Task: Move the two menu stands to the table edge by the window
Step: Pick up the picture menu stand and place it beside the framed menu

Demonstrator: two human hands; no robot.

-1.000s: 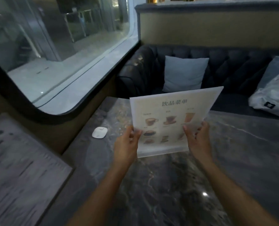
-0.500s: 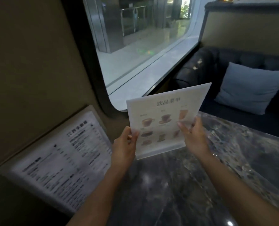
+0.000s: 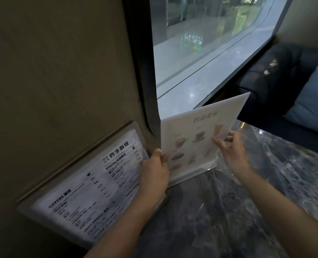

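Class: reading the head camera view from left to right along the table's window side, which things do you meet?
Black-and-white coffee menu stand → left hand → drinks menu stand → right hand → blue cushion.

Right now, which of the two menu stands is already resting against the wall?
The black-and-white coffee menu stand, leaning against the wall; both hands hold the drinks-picture menu stand.

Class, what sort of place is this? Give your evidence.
Probably a café: a drinks menu stand picturing cups, a second menu headed COFFEE, and a marble table with a cushioned sofa beside the window.
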